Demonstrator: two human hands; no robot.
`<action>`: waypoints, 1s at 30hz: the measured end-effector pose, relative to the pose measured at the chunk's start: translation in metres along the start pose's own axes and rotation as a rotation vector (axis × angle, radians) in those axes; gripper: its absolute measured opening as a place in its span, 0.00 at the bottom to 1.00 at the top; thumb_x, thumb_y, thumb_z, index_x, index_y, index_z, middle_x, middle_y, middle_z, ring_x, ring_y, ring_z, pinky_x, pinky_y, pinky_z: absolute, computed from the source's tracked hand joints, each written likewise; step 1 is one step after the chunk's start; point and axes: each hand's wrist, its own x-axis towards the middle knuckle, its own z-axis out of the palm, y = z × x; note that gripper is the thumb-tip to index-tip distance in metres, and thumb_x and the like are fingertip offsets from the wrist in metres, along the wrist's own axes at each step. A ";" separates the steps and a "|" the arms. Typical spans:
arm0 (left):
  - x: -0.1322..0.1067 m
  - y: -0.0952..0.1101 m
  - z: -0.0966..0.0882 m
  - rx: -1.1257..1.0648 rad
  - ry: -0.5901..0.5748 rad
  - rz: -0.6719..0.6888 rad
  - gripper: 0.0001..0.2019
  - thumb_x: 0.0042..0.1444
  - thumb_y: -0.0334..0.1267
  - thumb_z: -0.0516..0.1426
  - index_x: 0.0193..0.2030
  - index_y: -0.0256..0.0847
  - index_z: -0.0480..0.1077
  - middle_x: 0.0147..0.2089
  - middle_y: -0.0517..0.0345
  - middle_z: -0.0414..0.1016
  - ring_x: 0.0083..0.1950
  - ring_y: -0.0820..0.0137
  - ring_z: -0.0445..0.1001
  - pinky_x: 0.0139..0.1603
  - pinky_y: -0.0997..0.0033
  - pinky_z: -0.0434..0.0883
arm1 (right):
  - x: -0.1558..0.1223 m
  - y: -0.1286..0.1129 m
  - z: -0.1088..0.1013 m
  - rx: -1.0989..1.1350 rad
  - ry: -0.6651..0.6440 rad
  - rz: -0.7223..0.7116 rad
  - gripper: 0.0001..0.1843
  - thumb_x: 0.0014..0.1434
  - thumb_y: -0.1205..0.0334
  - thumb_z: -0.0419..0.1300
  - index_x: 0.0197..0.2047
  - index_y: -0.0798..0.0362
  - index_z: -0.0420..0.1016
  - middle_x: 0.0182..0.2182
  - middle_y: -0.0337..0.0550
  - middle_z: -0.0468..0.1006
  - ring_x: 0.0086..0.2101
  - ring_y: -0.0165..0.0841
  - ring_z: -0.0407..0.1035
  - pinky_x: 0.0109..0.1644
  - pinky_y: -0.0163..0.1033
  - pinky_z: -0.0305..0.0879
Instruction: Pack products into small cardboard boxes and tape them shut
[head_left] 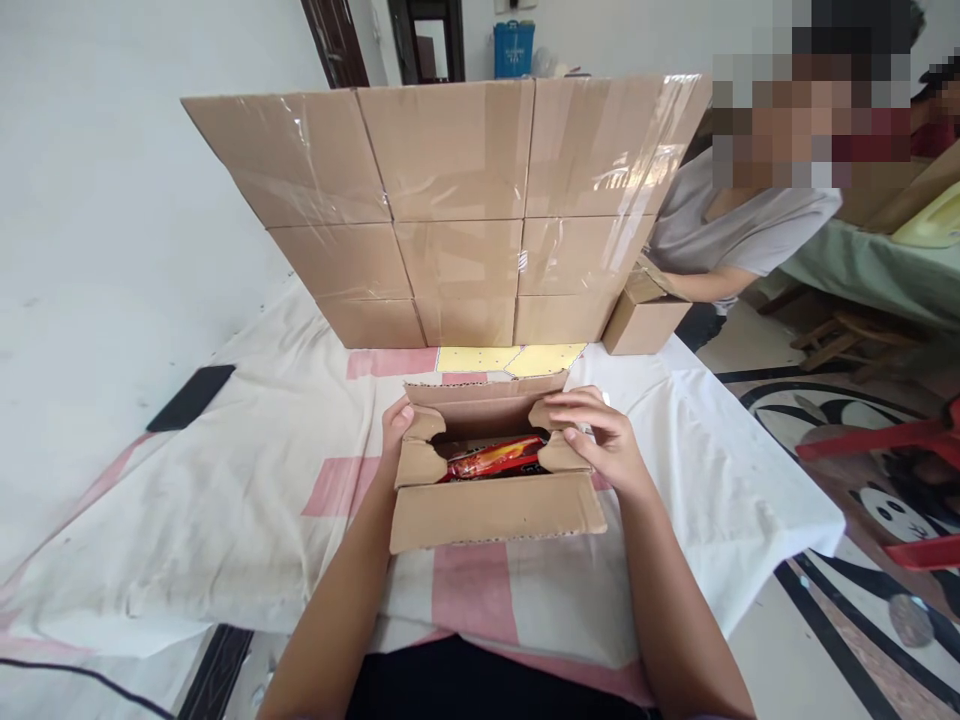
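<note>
An open cardboard box [498, 515] sits in front of me on the cloth, with its long front and back flaps folded out. The shorter side flaps, which have curved cut-outs, lean in over the opening. Inside lies a red and black packet [495, 458] with an orange and yellow print; the rest of the contents is hidden. My left hand [396, 425] grips the box's left side, its thumb near the top of the side flap. At the right side flap, my right hand [604, 438] has its fingers and thumb closed around the cardboard.
A wall of taped cardboard boxes [457, 215] stands just behind. Right of it, another person [739, 225] handles a smaller box [646, 325]. A black phone-like slab [191, 397] lies at left on the tablecloth [255, 530]. Yellow sheets [480, 359] lie before the wall. A red stool [885, 440] stands right.
</note>
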 end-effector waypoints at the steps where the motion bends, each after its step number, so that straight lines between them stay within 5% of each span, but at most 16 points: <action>1: 0.001 0.003 -0.001 0.000 -0.023 0.020 0.25 0.44 0.64 0.61 0.31 0.42 0.74 0.28 0.57 0.72 0.30 0.66 0.67 0.34 0.65 0.67 | -0.001 0.001 0.001 0.029 0.053 0.008 0.11 0.65 0.53 0.62 0.49 0.41 0.81 0.53 0.46 0.79 0.55 0.45 0.69 0.60 0.57 0.64; 4: 0.004 0.013 -0.003 0.021 -0.102 0.125 0.22 0.48 0.59 0.63 0.35 0.39 0.77 0.29 0.56 0.73 0.31 0.66 0.67 0.35 0.67 0.65 | -0.003 0.005 0.005 0.115 0.162 0.047 0.20 0.64 0.50 0.63 0.57 0.41 0.74 0.61 0.49 0.70 0.62 0.46 0.64 0.58 0.53 0.67; 8: 0.010 0.021 -0.004 -0.037 -0.247 0.406 0.19 0.53 0.55 0.62 0.37 0.40 0.81 0.38 0.51 0.76 0.42 0.61 0.72 0.45 0.63 0.68 | -0.006 0.007 0.008 0.212 0.115 0.060 0.29 0.62 0.46 0.65 0.64 0.39 0.67 0.62 0.49 0.71 0.63 0.46 0.64 0.64 0.55 0.63; 12: 0.016 0.016 -0.007 -0.109 -0.391 0.465 0.24 0.60 0.59 0.56 0.30 0.41 0.81 0.39 0.48 0.74 0.42 0.60 0.71 0.46 0.60 0.68 | -0.007 0.006 -0.003 0.246 0.063 0.048 0.34 0.58 0.40 0.67 0.65 0.36 0.67 0.62 0.47 0.72 0.63 0.49 0.63 0.66 0.55 0.61; 16: 0.020 0.013 -0.011 -0.061 -0.451 0.417 0.12 0.55 0.48 0.63 0.32 0.42 0.81 0.42 0.49 0.75 0.44 0.60 0.71 0.48 0.60 0.66 | -0.011 -0.002 -0.033 0.233 -0.268 0.192 0.37 0.62 0.40 0.61 0.71 0.32 0.58 0.72 0.40 0.58 0.71 0.47 0.49 0.71 0.58 0.53; 20: 0.019 0.015 -0.007 -0.062 -0.408 0.378 0.12 0.54 0.47 0.61 0.31 0.41 0.79 0.42 0.50 0.74 0.45 0.60 0.70 0.48 0.61 0.65 | -0.021 -0.023 -0.044 0.041 -0.548 0.367 0.56 0.53 0.44 0.71 0.76 0.28 0.43 0.77 0.31 0.35 0.74 0.48 0.31 0.75 0.62 0.42; 22: 0.016 0.016 -0.003 -0.061 -0.397 0.362 0.13 0.54 0.49 0.61 0.30 0.41 0.78 0.41 0.50 0.74 0.44 0.59 0.70 0.48 0.60 0.66 | -0.024 -0.034 -0.033 -0.021 -0.470 0.404 0.59 0.51 0.45 0.73 0.76 0.28 0.40 0.77 0.31 0.35 0.74 0.49 0.31 0.75 0.63 0.39; 26: 0.009 0.015 0.002 -0.093 -0.337 0.348 0.14 0.54 0.51 0.59 0.32 0.41 0.77 0.43 0.50 0.72 0.48 0.58 0.70 0.51 0.59 0.66 | -0.019 -0.040 0.002 0.013 -0.139 0.434 0.38 0.65 0.44 0.60 0.74 0.33 0.52 0.76 0.36 0.47 0.74 0.43 0.40 0.76 0.60 0.40; 30: 0.005 0.014 0.003 -0.114 -0.375 0.370 0.12 0.57 0.47 0.58 0.33 0.42 0.76 0.43 0.52 0.71 0.47 0.61 0.69 0.50 0.61 0.65 | -0.011 -0.034 0.022 0.048 0.071 0.429 0.30 0.62 0.50 0.64 0.67 0.38 0.66 0.69 0.42 0.62 0.70 0.43 0.54 0.74 0.56 0.50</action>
